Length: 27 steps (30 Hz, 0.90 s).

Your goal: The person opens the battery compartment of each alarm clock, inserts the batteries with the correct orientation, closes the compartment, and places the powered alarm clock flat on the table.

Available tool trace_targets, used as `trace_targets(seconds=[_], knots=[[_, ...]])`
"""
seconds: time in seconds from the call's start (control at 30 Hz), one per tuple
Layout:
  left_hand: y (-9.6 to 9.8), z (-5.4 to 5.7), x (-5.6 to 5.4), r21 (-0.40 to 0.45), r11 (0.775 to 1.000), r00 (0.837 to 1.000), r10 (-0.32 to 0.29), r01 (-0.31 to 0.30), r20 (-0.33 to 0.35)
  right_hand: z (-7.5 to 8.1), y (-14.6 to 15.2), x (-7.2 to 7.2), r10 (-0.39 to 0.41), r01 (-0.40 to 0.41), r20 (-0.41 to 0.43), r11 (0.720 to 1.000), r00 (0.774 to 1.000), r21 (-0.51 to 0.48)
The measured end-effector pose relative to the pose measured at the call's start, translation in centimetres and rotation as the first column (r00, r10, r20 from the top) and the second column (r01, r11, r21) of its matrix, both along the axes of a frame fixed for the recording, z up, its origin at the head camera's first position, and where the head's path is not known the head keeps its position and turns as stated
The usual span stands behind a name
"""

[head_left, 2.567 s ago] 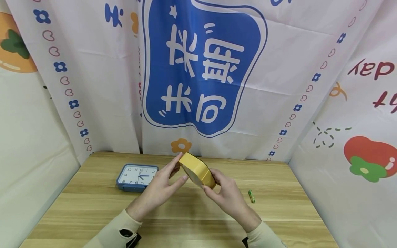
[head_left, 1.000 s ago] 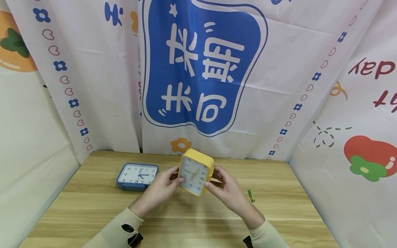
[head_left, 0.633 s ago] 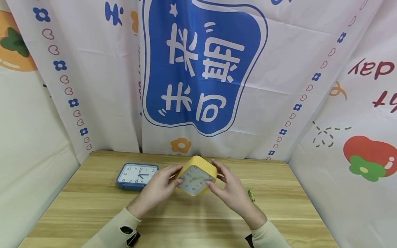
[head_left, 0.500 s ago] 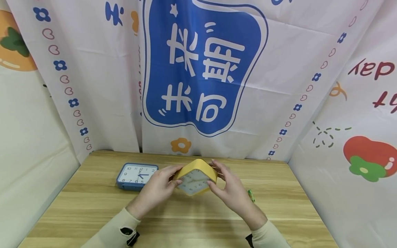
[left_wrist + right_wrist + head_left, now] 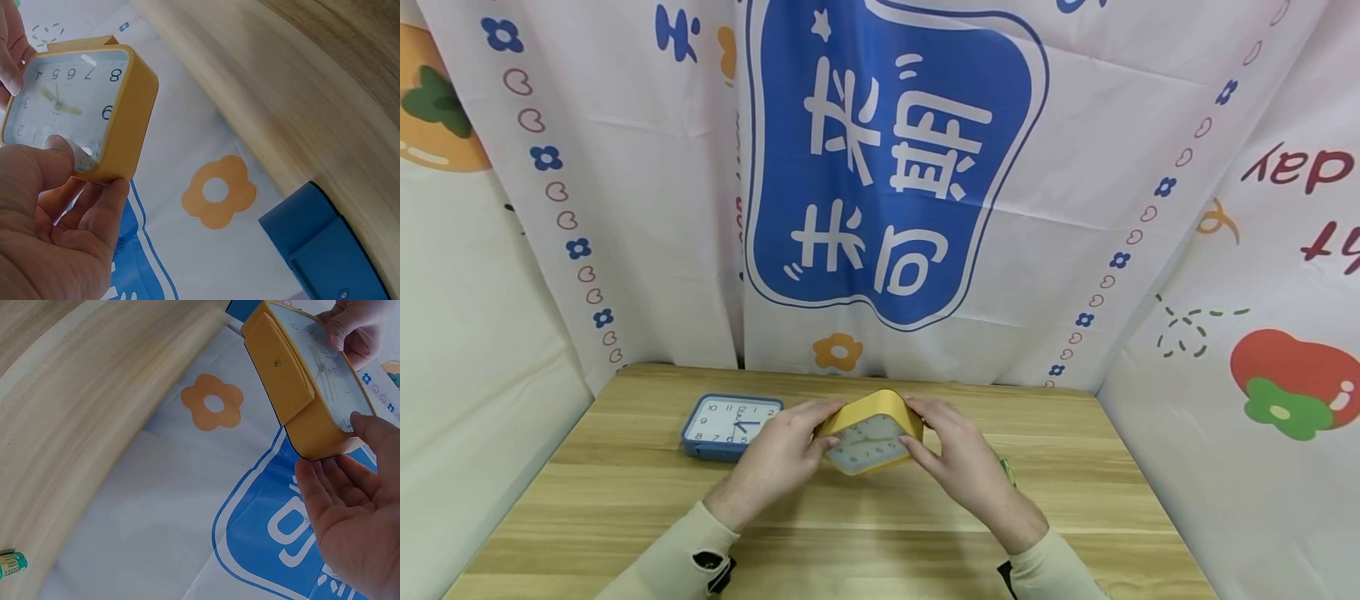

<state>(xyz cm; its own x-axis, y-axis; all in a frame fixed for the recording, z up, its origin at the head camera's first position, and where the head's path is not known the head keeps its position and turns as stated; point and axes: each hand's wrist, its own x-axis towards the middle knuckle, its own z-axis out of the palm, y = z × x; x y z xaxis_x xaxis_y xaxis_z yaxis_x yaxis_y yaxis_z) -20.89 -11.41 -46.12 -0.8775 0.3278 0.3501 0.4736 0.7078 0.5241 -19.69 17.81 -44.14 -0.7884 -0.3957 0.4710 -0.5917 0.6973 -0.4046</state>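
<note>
Both hands hold a yellow alarm clock (image 5: 868, 442) above the middle of the table, its white face tilted toward the head camera. The left hand (image 5: 786, 442) grips its left side, thumb on the face and fingers behind. On the opposite side the right hand (image 5: 958, 454) pinches the clock, thumb at the face's edge. In the left wrist view the clock's dial (image 5: 69, 100) appears upside down, with pale yellow hands. A raised panel with a small screw (image 5: 277, 363) shows on one side of the case in the right wrist view.
Lying face up to the left is a blue clock (image 5: 733, 425), partly behind the left hand. A green battery (image 5: 1008, 472) lies right of the right hand, partly covered by it. The wooden table (image 5: 880, 542) ends against a printed curtain (image 5: 1037, 350).
The yellow clock has been turned between the hands, from edge-on to face showing, then rotated and tipped back. Both hands stay around it; the blue clock has not moved.
</note>
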Motion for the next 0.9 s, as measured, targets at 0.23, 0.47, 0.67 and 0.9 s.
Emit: trace_targets(seconds=[0.23, 0.47, 0.67, 0.9], knots=[[0.0, -0.1, -0.1, 0.002, 1.000, 1.000, -0.003, 0.003, 0.013, -0.1, 0.1, -0.2, 0.020, -0.004, 0.142, 0.994, 0.990, -0.112], [0.1, -0.3, -0.2, 0.033, 0.999, 0.999, -0.014, 0.012, 0.049, -0.2, 0.1, -0.3, 0.006, 0.046, 0.235, 0.976, 0.972, -0.213], [-0.1, -0.4, -0.3, 0.048, 0.999, 0.997, -0.019, 0.015, 0.074, -0.4, 0.1, -0.7, 0.002, 0.091, 0.305, 0.953, 0.952, -0.289], [-0.2, -0.7, -0.4, 0.045, 0.999, 0.998, -0.024, 0.021, 0.065, -0.8, 0.2, -1.2, 0.002, 0.128, 0.344, 0.926, 0.939, -0.354]])
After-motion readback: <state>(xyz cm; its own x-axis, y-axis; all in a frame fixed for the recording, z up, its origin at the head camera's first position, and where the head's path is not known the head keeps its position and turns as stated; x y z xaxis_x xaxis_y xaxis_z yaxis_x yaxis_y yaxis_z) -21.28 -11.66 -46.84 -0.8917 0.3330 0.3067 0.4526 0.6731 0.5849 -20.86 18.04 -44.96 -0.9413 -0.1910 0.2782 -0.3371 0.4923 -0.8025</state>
